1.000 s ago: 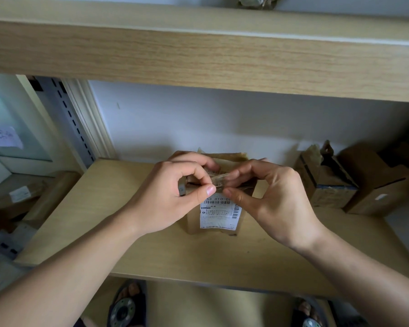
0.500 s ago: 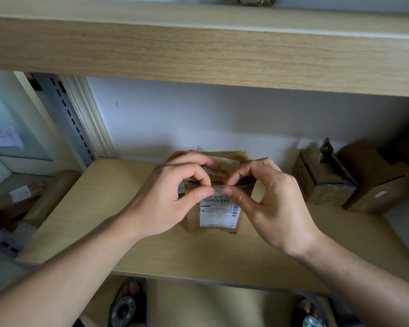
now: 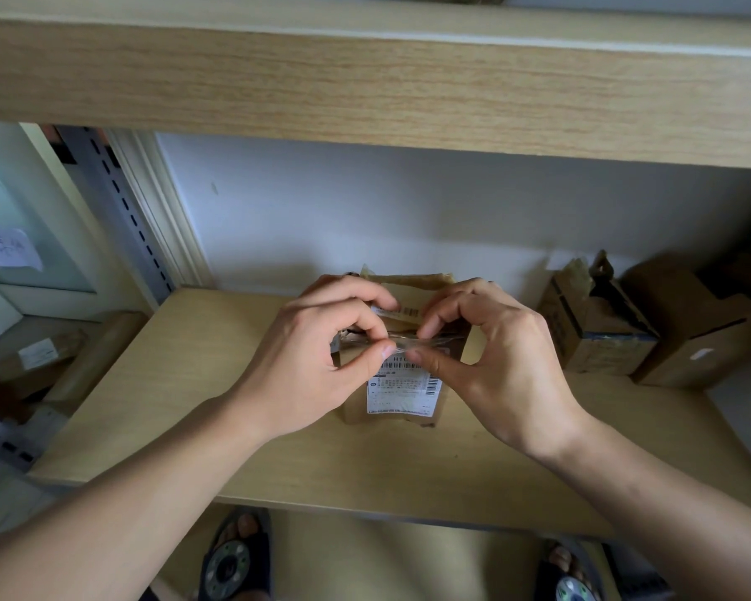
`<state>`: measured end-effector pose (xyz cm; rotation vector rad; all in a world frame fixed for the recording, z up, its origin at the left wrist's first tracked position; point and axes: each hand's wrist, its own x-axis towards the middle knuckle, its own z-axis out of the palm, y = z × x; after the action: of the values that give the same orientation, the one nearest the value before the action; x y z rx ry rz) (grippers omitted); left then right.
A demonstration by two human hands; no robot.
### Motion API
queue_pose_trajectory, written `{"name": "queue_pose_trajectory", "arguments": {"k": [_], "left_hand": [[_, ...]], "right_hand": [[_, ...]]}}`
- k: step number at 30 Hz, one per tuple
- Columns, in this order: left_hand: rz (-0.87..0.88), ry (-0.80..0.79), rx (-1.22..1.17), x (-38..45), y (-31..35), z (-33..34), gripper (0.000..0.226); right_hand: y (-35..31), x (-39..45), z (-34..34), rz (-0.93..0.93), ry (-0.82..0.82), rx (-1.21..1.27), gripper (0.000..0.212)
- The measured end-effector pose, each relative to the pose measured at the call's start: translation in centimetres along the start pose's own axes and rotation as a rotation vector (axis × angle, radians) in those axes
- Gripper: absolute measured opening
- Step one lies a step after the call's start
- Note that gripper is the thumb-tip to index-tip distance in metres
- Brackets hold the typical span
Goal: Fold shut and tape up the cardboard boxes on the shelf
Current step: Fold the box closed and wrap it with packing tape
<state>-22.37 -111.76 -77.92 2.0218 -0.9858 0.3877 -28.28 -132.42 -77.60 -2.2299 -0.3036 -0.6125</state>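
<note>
Head view: clear tape strip (image 3: 404, 342) is pinched taut between left hand (image 3: 317, 362) and right hand (image 3: 491, 362), fingers curled, just above labelled cardboard box (image 3: 402, 396), likely for sealing its top.

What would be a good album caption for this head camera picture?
Both hands, left and right, pinch clear tape over a labelled cardboard box on the shelf.

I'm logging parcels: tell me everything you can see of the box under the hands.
The box is small, brown cardboard, standing on the shelf near the wall. A white label with barcodes covers its front; another barcode strip shows on top. A rear flap stands up behind the hands. The left hand and right hand pinch a clear tape strip over its top edge.
</note>
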Motion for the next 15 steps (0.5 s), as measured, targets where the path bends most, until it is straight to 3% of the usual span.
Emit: {"name": "queue_pose_trajectory", "arguments": {"k": [15], "left_hand": [[0.107,0.101,0.061,-0.07,-0.97,0.92,0.012]], "right_hand": [[0.74,0.25,0.43,-0.093,0.047,-0.078,0.023]]}}
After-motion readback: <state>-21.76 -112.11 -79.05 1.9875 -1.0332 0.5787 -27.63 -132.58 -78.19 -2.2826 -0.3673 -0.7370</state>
